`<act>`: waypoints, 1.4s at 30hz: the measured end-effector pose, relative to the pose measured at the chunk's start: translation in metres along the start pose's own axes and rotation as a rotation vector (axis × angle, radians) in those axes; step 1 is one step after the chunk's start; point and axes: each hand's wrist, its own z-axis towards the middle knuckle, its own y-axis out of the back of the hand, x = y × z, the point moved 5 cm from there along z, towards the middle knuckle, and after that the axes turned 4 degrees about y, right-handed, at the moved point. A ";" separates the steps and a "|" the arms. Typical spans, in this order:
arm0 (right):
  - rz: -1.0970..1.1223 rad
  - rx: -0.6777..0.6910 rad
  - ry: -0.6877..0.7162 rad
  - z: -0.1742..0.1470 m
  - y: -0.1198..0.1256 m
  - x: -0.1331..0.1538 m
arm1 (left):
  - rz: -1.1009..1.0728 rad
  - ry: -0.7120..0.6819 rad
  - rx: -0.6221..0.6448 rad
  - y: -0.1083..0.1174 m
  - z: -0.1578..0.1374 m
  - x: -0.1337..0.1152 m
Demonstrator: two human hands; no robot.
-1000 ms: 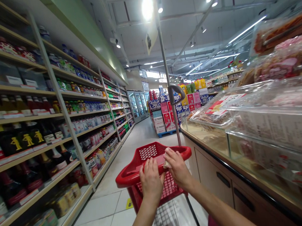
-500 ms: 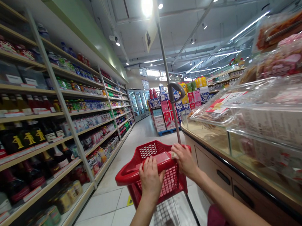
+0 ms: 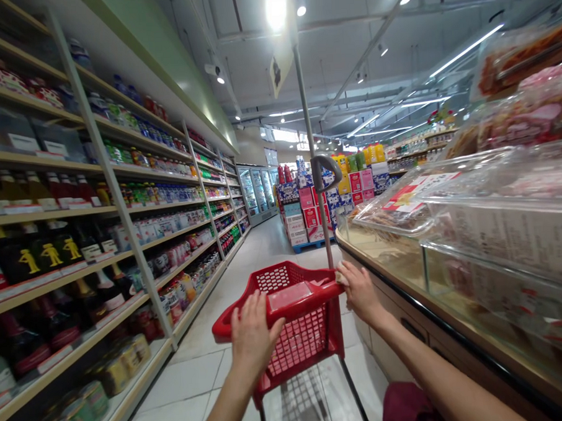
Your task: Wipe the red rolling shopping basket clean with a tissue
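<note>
A red plastic shopping cart (image 3: 305, 330) stands in front of me, with a red handle bar across its near side. My left hand (image 3: 254, 332) lies over the left part of the handle (image 3: 291, 297), fingers bent across its top and thumb apart. At the handle's right end, my right hand (image 3: 361, 294) is closed on a crumpled white tissue (image 3: 341, 275), pressed against the bar. Most of the tissue is hidden by the fingers. A grey pole (image 3: 304, 110) with a dark loop grip rises behind the cart's right side.
Shelves of bottles and cans (image 3: 170, 221) line the left. On the right, a counter (image 3: 385, 255) with packed food trays (image 3: 494, 195) runs close by the cart. Stacked boxes (image 3: 311, 215) stand ahead on a blue pallet, with glass-door fridges (image 3: 256, 190) behind. Tiled floor (image 3: 195, 372) lies between.
My right hand has slid right with the tissue to the handle's end. The left hand has shifted left along the handle, and more of its middle shows.
</note>
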 end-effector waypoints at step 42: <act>-0.004 0.091 -0.003 -0.009 0.029 0.008 | -0.283 -0.052 0.263 -0.078 -0.002 -0.058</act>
